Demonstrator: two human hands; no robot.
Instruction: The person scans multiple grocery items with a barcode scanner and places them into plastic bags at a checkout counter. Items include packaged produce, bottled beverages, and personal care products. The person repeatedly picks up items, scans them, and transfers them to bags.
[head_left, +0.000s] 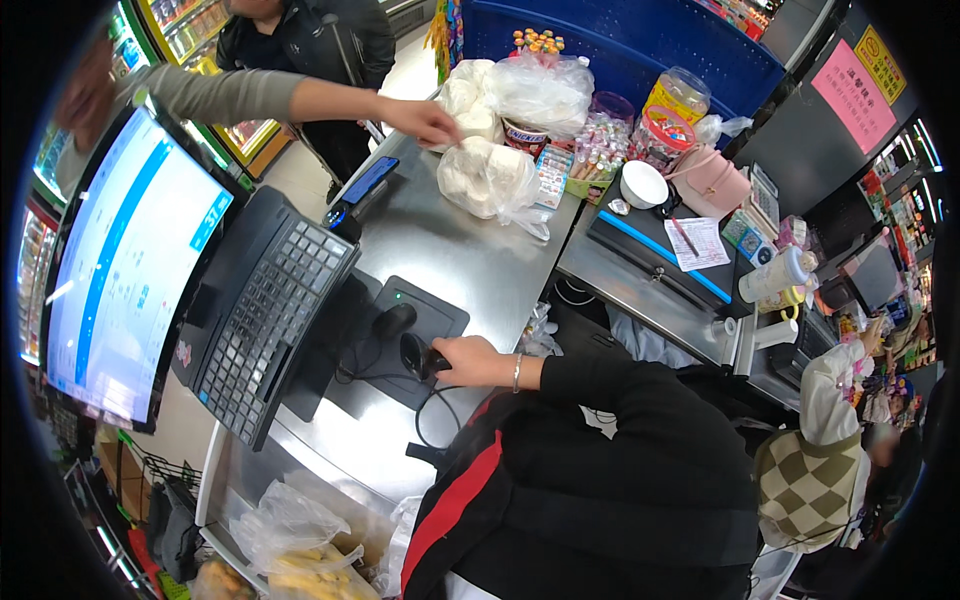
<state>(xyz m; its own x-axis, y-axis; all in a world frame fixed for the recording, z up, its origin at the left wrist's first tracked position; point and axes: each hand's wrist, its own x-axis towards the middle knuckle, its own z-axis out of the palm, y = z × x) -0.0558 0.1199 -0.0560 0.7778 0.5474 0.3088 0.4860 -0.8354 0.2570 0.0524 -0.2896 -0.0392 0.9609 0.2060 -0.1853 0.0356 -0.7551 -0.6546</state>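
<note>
My right hand (476, 361), with a bracelet at the wrist, grips a black corded handheld barcode scanner (415, 355) low over the counter. Just past it a black computer mouse (394, 321) rests on a dark flat pad (442, 311) that shows a small green light. The cable loops down beside my black jacket (637, 457). My left hand is out of view. Farther up the steel counter (480, 247) lies a knotted clear plastic bag of white rounded items (487, 180). Another person's hand (424, 121) reaches in from the left, at the bag's upper edge.
A lit monitor (135, 262) and black keyboard (277, 322) stand at the left. More bagged goods (544, 94) and candy tubs (664, 131) fill the far end. A white bowl (643, 184) and pink handbag (712, 180) stand right. Bagged yellow goods (319, 574) lie below.
</note>
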